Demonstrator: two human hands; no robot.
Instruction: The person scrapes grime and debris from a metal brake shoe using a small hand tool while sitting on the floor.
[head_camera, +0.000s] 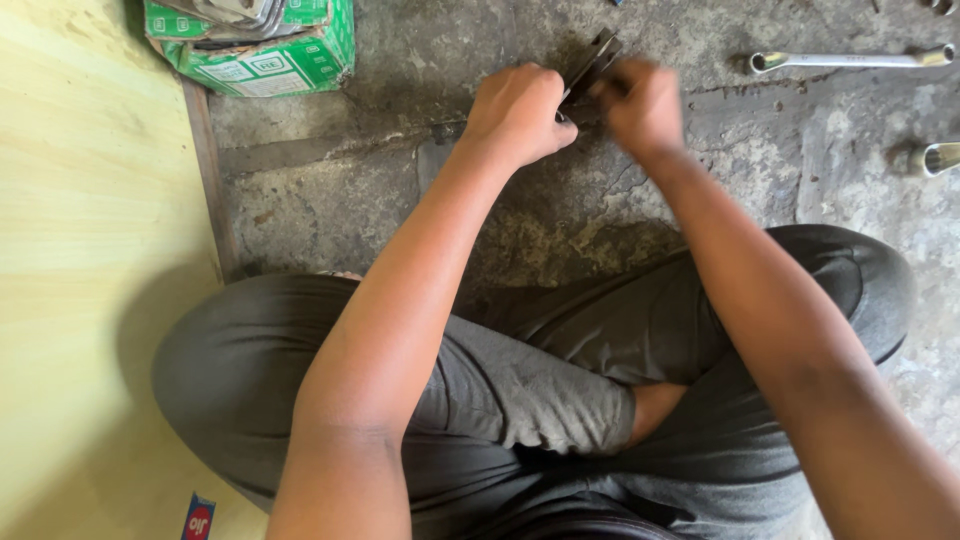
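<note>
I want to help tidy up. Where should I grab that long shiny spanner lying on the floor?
Probably the straight middle bar of the spanner, coming down from above. It lies flat on the concrete floor, apart from both busy hands, so nothing blocks the top, and the slim middle fits fingers better than its wider ends.

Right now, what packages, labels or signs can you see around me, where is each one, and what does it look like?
Green cardboard box: top left, on the concrete floor beside the yellow board; crumpled, white label panels, open top holding greyish items.
Small packet: bottom left edge, on the yellow board by the knee; blue with a red round mark, partly cut off.
No screens or signs in view.
</note>
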